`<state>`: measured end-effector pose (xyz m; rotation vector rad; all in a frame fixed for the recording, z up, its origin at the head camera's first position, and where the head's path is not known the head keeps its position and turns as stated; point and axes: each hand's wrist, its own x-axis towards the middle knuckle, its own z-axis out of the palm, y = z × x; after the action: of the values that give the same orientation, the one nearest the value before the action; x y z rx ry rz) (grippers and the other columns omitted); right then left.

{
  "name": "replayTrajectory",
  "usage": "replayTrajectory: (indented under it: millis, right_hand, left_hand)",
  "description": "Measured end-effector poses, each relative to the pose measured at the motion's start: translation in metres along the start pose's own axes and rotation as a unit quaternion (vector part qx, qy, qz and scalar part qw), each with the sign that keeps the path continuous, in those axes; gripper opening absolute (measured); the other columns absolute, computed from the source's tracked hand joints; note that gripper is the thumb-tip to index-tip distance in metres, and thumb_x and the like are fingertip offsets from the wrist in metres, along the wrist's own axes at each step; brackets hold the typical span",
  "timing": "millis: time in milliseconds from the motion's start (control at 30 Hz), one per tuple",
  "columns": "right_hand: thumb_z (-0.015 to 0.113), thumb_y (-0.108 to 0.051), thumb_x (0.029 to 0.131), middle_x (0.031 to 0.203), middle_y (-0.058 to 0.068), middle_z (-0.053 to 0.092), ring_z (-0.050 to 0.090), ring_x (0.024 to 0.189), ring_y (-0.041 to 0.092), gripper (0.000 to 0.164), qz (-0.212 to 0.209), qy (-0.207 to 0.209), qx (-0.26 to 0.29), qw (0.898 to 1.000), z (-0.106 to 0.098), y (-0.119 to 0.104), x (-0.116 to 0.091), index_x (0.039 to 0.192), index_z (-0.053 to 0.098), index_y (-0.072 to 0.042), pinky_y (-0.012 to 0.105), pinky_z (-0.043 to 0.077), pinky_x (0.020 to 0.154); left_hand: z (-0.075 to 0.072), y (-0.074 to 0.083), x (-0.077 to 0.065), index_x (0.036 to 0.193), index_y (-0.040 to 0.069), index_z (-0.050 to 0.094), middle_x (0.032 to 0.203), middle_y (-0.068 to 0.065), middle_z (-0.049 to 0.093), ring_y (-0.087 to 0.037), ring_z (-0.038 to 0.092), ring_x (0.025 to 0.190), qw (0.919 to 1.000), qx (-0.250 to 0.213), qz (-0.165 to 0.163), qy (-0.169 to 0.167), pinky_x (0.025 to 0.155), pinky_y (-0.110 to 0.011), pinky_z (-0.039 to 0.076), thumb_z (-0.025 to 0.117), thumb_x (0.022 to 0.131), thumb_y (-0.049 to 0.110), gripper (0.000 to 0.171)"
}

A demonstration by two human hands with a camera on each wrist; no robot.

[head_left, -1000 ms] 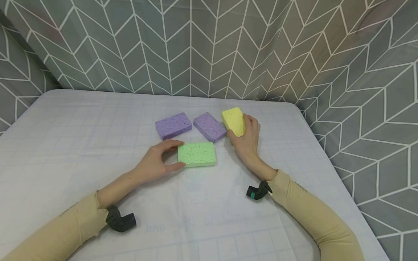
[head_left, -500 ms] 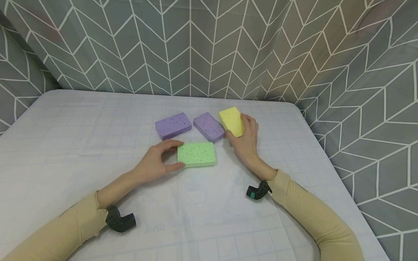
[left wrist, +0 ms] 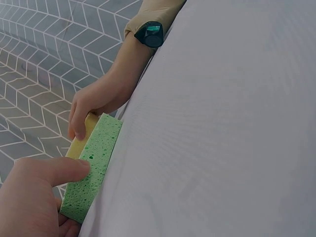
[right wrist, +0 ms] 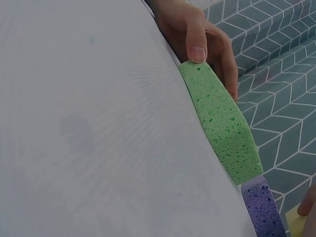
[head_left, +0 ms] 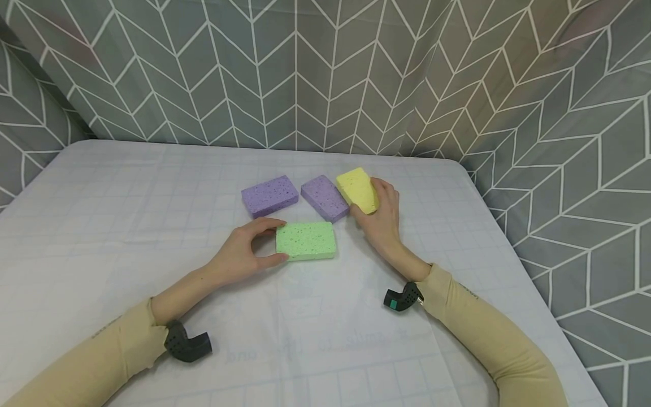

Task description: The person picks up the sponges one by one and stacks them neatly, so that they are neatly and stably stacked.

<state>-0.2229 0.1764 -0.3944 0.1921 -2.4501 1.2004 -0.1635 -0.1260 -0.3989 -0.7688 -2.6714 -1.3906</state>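
A green sponge (head_left: pixel 306 241) lies flat on the table, its left end pinched between the thumb and fingers of my left hand (head_left: pixel 244 250). Behind and to the right, my right hand (head_left: pixel 382 217) grips a yellow sponge (head_left: pixel 357 189) by its right side. The yellow sponge is turned at a slant beside a light purple sponge (head_left: pixel 323 198); whether they touch is hard to tell. Farther left lies a darker purple sponge (head_left: pixel 270 195), just beyond the left fingertips. In the right wrist view only a corner of the yellow sponge (right wrist: pixel 295 223) shows.
A white cloth with faint grid lines covers the table (head_left: pixel 325 345). Grey curtains (head_left: pixel 315 73) with white zigzag lines hang behind it and on both sides. Black wrist cameras sit at both cuffs.
My right hand has shifted slightly left, sliding the yellow sponge left and turning it counterclockwise. The light purple sponge has edged a little left. My left hand and the green sponge stay put.
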Motion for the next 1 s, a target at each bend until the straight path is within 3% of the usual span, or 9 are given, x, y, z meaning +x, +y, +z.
replayTrajectory:
  millis: [600, 1000]
  right_hand:
    - [0.072, -0.025, 0.083, 0.147, 0.010, 0.045, 0.040, 0.128, 0.027, 0.070, -0.013, -0.022, 0.008, 1.000, -0.0010, -0.0019, -0.0006, 0.146, 0.047, -0.005, 0.045, 0.038, 0.108]
    - [0.072, -0.026, 0.083, 0.147, 0.011, 0.046, 0.040, 0.128, 0.028, 0.068, -0.045, -0.034, 0.023, 0.998, -0.0014, -0.0008, -0.0011, 0.144, 0.049, -0.005, 0.045, 0.038, 0.106]
  left_hand:
    - [-0.0009, 0.0009, -0.0009, 0.134, 0.009, 0.059, 0.132, -0.004, 0.062, -0.022, 0.060, 0.123, 0.9999, 0.000, -0.009, -0.004, 0.110, -0.039, 0.047, 0.086, 0.079, 0.023, 0.063]
    - [-0.0012, 0.0009, -0.0004, 0.134, 0.009, 0.059, 0.133, -0.003, 0.062, -0.022, 0.059, 0.124, 0.9999, -0.002, -0.013, -0.007, 0.111, -0.039, 0.047, 0.086, 0.079, 0.023, 0.063]
